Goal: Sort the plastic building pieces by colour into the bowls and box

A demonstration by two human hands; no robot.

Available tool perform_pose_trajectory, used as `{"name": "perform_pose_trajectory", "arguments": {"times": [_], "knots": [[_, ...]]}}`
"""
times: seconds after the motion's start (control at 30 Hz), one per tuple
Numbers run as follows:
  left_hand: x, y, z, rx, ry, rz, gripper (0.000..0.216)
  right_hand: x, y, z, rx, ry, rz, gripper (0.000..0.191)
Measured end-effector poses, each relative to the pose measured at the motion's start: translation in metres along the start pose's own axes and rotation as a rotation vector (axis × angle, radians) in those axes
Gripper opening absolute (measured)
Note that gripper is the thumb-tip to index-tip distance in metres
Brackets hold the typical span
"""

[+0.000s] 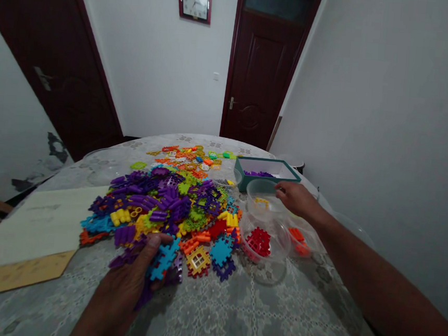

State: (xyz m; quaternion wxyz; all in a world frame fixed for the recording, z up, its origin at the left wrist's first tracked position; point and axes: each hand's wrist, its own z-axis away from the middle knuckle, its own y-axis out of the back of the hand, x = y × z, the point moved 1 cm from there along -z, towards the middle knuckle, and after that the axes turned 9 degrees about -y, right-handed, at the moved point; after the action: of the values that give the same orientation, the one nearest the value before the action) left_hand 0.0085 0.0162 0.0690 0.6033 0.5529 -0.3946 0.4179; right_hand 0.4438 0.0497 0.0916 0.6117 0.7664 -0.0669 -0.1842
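Observation:
My left hand (130, 280) is closed around a blue toothed building piece (164, 259) at the near edge of a mixed pile. Purple pieces lie under and beside its fingers; whether they are held too is unclear. On the right, my right hand (297, 198) is over the rim of a clear plastic bowl (250, 197), its fingers drawn together. Anything in those fingertips is too small to make out. Inside that bowl lies a yellow piece (262, 203). Nearer to me, a second clear bowl (283, 246) contains red toothed pieces (259, 241).
A heap of purple pieces (166, 197) fills the table's middle, with orange pieces (185, 159) behind. The green-edged box (240, 182) holds purple pieces. Orange pieces (299, 240) sit in a clear container at right. A pale board (42, 220) lies at left on the lace-patterned tablecloth (219, 314).

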Motion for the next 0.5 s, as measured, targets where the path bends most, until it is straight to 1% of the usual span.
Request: {"name": "perform_pose_trajectory", "arguments": {"times": [0.1, 0.17, 0.23, 0.27, 0.37, 0.4, 0.5], "knots": [[0.002, -0.001, 0.002, -0.010, -0.012, 0.000, 0.063, -0.025, 0.001, -0.017, -0.011, 0.058, 0.017, 0.028], [0.001, -0.001, 0.001, 0.001, -0.019, 0.014, 0.065, -0.048, -0.001, -0.033, -0.039, 0.138, 0.015, 0.028], [-0.004, 0.000, 0.000, 0.025, 0.007, 0.052, 0.067, -0.074, -0.007, -0.053, -0.073, 0.208, 0.019, 0.028], [-0.007, 0.001, -0.002, 0.020, 0.027, 0.070, 0.068, -0.087, -0.011, -0.064, -0.093, 0.232, 0.027, 0.027], [-0.017, 0.003, -0.007, -0.048, 0.069, 0.099, 0.070, -0.120, -0.029, -0.099, -0.160, 0.266, 0.071, 0.022], [-0.019, 0.004, -0.008, -0.057, 0.069, 0.101, 0.070, -0.129, -0.036, -0.109, -0.181, 0.270, 0.089, 0.023], [-0.022, 0.007, -0.008, -0.064, 0.047, 0.100, 0.071, -0.150, -0.056, -0.132, -0.225, 0.278, 0.132, 0.035]]}}
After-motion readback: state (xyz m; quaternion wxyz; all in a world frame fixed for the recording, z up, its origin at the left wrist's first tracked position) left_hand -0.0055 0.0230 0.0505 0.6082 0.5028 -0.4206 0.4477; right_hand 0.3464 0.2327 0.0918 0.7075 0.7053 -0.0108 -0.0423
